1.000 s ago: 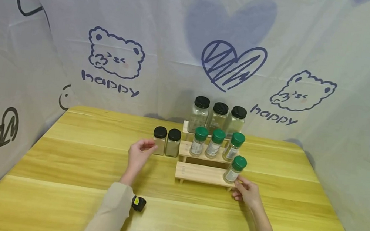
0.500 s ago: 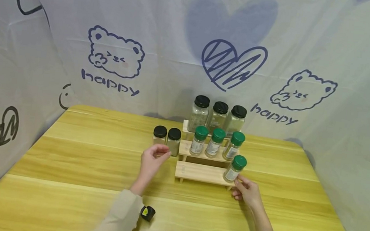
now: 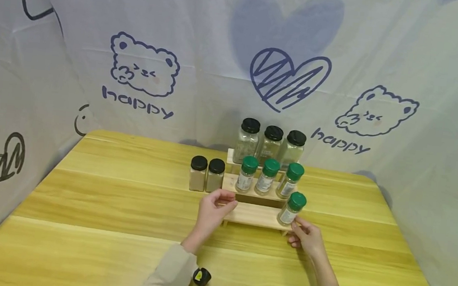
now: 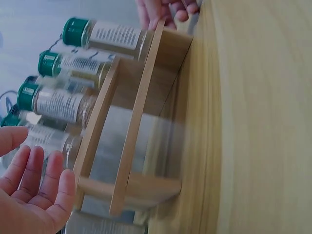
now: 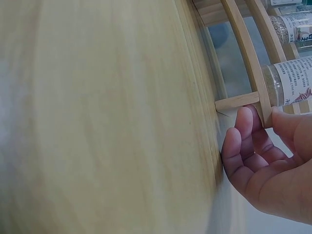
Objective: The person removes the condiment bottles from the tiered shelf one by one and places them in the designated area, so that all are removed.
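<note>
A three-tier wooden spice rack (image 3: 253,215) stands on the table, with green-capped and black-capped spice jars on it. My right hand (image 3: 306,238) pinches the right end of its lowest tier. In the right wrist view the thumb lies above the board and the fingers (image 5: 246,119) curl beneath it. One green-capped spice jar (image 3: 291,210) stands just above that thumb. My left hand (image 3: 214,213) is at the left end of the lowest tier, fingers loosely bent and holding nothing. Its fingers (image 4: 51,183) look apart from the rack in the left wrist view.
Two black-capped jars (image 3: 198,175) stand on the table left of the rack. Three more green-capped jars (image 3: 264,181) fill the middle tier, and three taller black-capped jars (image 3: 271,145) the top. A printed cloth (image 3: 204,57) hangs behind the table (image 3: 94,203).
My left hand has moved right and toward me, from beside the two black-capped jars to the rack's lower left end. The right hand has stayed at the rack's right end.
</note>
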Demonstrator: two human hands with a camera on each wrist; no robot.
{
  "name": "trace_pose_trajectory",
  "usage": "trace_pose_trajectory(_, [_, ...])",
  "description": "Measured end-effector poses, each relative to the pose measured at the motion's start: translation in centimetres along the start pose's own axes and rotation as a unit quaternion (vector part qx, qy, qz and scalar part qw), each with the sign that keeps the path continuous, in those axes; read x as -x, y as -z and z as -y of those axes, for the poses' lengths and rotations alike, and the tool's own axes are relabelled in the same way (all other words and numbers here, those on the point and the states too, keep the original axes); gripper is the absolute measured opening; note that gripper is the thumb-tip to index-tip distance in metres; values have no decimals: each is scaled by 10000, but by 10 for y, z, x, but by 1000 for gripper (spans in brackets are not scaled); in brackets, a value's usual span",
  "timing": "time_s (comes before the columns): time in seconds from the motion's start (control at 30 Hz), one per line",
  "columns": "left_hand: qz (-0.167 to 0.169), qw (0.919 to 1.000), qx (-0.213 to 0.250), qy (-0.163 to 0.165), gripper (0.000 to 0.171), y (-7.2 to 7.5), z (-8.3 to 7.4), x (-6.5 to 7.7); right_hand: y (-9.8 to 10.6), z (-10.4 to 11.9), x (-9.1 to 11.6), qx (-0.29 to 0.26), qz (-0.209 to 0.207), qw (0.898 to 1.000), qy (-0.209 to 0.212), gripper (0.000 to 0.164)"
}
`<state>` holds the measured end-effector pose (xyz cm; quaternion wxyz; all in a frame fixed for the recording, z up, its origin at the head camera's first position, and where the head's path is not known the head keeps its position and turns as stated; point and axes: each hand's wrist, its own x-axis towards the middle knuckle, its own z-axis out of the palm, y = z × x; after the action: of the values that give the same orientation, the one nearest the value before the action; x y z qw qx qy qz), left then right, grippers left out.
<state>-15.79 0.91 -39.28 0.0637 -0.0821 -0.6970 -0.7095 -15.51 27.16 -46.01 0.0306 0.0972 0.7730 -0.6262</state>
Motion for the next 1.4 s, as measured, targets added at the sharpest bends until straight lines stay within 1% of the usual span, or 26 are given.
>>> trace_pose_trajectory(0.03, [33, 10000, 18, -6, 14, -3, 0, 0, 3, -8, -3, -192, 112, 9995, 245, 46])
trace_pose_trajectory(0.13, [109, 9999, 69, -53, 13, -10, 2, 2, 5, -15, -5, -298, 228, 9981, 480, 50])
trace_pose_trajectory(0.23, [221, 9997, 77, -120, 14, -17, 2, 4, 3, -11, -3, -178, 132, 9993, 315, 45])
trace_pose_trajectory(0.27, [272, 9995, 75, -145, 13, -20, 2, 4, 0, -2, 1, 5, 22, 9999, 100, 46])
trace_pose_trajectory(0.37, [428, 9989, 83, -195, 13, -28, 0, 6, -3, 5, 4, 146, -77, 9997, -172, 42])
trace_pose_trajectory(0.5, [575, 9980, 128, -230, 15, -38, -3, 6, -4, 8, 3, 161, -121, 9992, -340, 41])
trace_pose_trajectory(0.63, [690, 9969, 188, -329, 19, -47, -2, 3, -4, 6, 2, 149, -141, 9993, -325, 40])
trace_pose_trajectory(0.87, [803, 9958, 246, -375, 24, -69, 22, -11, -4, 9, 4, 173, -158, 9994, -273, 40])
trace_pose_trajectory(1.0, [841, 9952, 212, -453, 28, -79, 23, -15, -4, 8, 4, 155, -186, 9993, -271, 40])
trace_pose_trajectory(1.17, [854, 9954, 155, -401, 33, -92, 22, -18, -3, 6, 3, 136, -173, 9995, -225, 40])
trace_pose_trajectory(1.4, [811, 9953, -100, -520, 38, -106, 23, -20, -3, 8, 3, 148, -126, 9995, -235, 39])
